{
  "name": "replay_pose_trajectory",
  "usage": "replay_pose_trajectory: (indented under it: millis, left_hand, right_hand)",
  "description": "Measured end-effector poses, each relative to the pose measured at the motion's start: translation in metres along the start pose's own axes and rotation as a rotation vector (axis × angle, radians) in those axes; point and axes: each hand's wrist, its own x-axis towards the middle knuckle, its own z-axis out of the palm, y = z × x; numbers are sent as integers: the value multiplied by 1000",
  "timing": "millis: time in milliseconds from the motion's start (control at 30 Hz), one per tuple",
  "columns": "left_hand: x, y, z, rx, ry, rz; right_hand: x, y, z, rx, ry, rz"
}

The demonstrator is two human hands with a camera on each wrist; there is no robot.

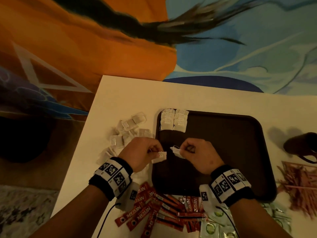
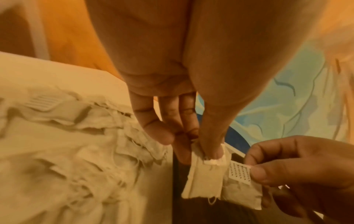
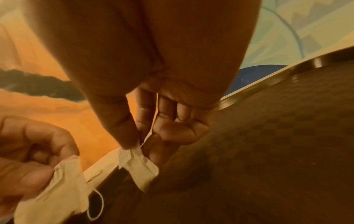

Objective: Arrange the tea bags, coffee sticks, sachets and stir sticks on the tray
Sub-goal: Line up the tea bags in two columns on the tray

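A dark brown tray [image 1: 223, 134] lies on the white table, with several white tea bags [image 1: 173, 121] laid in two rows at its far left corner. My left hand [image 1: 145, 152] pinches one tea bag [image 1: 159, 156] over the tray's left edge; the left wrist view shows that tea bag [image 2: 206, 178] hanging from thumb and fingers. My right hand [image 1: 193, 150] pinches a second tea bag [image 1: 176, 151] just above the tray; the right wrist view shows this bag [image 3: 141, 169] held by its top.
A loose pile of tea bags [image 1: 125, 134] lies left of the tray. Red coffee sticks [image 1: 154, 210] and green sachets [image 1: 216, 225] spread along the near edge. Pink stir sticks [image 1: 298, 184] and a dark cup [image 1: 301, 143] sit at the right.
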Motion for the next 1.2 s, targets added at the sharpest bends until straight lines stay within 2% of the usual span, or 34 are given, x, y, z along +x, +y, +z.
replay_pose_trajectory:
  millis: [67, 167, 367, 533, 933, 1100, 1200]
  left_hand:
    - [13, 4, 8, 17, -34, -2]
    - [34, 10, 14, 45, -37, -8]
    - [72, 12, 10, 114, 89, -35]
    - [93, 14, 2, 119, 125, -11]
    - [106, 12, 4, 104, 225, 13]
    - [101, 11, 7, 164, 286, 35]
    - [92, 9, 11, 221, 269, 65]
  right_hand:
    - [7, 10, -3, -35, -21, 54]
    - [20, 18, -8, -46, 25, 110]
    - [47, 16, -16, -17, 181, 128]
    - [66, 11, -18, -19, 204, 129]
    - [82, 10, -18, 35, 257, 215]
    - [78, 9, -17, -53, 306, 226]
    - [72, 8, -16, -99, 294, 237]
